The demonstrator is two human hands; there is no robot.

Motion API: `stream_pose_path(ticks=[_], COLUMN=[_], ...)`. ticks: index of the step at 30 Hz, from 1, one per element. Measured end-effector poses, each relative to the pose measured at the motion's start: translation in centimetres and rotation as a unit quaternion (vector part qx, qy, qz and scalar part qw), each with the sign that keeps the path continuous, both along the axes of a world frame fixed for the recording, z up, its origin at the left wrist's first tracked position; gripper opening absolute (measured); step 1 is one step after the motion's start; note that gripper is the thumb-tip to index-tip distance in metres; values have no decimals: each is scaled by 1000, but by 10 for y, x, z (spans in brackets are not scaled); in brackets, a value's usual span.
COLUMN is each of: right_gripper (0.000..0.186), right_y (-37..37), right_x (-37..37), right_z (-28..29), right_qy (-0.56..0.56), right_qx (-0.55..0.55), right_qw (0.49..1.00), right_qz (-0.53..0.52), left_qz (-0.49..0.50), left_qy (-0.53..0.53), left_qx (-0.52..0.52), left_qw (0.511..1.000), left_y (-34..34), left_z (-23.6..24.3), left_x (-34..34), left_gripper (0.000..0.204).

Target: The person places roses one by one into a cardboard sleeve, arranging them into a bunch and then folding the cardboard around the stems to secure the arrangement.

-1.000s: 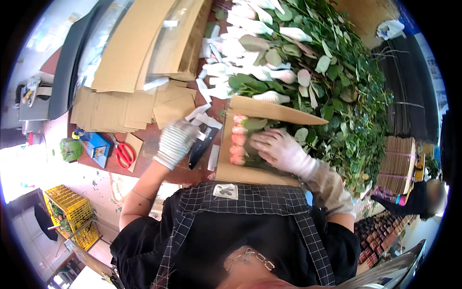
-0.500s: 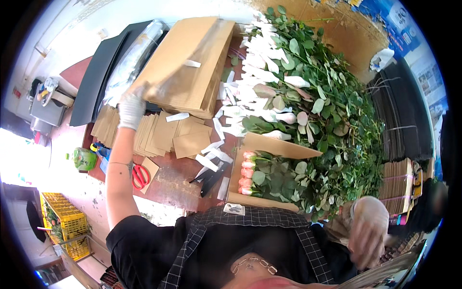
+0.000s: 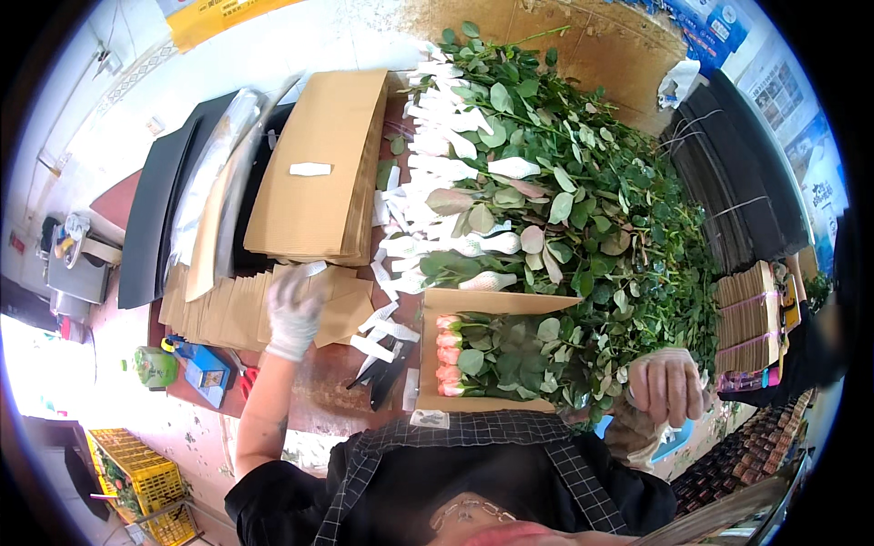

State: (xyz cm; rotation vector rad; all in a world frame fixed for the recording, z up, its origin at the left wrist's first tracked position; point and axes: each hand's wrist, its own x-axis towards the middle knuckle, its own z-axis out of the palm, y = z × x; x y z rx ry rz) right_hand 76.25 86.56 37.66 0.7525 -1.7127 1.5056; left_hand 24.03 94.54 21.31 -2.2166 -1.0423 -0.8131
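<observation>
My left hand [image 3: 296, 311], in a thin white glove, is over a spread row of small cardboard pieces [image 3: 232, 309]; its fingers look apart, slightly blurred, with nothing seen in them. Beyond it lies a stack of tall cardboard sheets [image 3: 314, 209] with a white foam sleeve [image 3: 310, 169] on top. My right hand [image 3: 669, 387], gloved too, is curled closed beside the rose stems at the right, and nothing shows in its fingers. In front of me, an open cardboard wrap [image 3: 492, 300] holds a row of pink roses [image 3: 449, 357] with leafy stems.
Leafy stems with white-sleeved heads [image 3: 592, 218] cover the table's right side. Black sheets [image 3: 159, 209] and clear plastic film [image 3: 214, 173] lie at the left. Bundled black boards [image 3: 737, 173] stand far right. Also here: foam sleeves [image 3: 373, 346], a green bottle [image 3: 155, 367], a yellow crate [image 3: 146, 478].
My left hand has let go of the cardboard sheet with film, now leaning left of the stack, and come nearer over the small pieces. My right hand has risen and curled.
</observation>
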Motion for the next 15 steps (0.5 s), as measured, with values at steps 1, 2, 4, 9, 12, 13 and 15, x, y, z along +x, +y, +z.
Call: stream_pose_path(ticks=[1,2,4,9,12,13,15], right_gripper=[33,32,30,60,79,87,94], right_y=[8,12,23,41,65,83,117], right_x=[-14,-34,-61,-98,-153,-167,-202], right_z=[9,27,40,29,48,40,38], right_qy=[-7,-40,-72,-241,-363,-360,-371], right_qx=[-2,13,39,-184,-451,-461,-595], right_qw=[1000,998,993,945,797,797,708], right_qz=[0,-46,-79,-121,-171,-149,-84], left_qz=[60,113,190,116,8,-41,-1], left_qy=[-41,-82,10,-13,-454,-541,-279], left_qx=[-111,-221,-304,-554,-369,-254,-164], left_qw=[991,965,933,824,811,800,946], left_y=[8,27,63,115,95,74,33], left_z=[8,26,55,98,181,203,204], left_x=[24,42,41,1,13,42,67], left_gripper=[63,56,57,39,19,18,21])
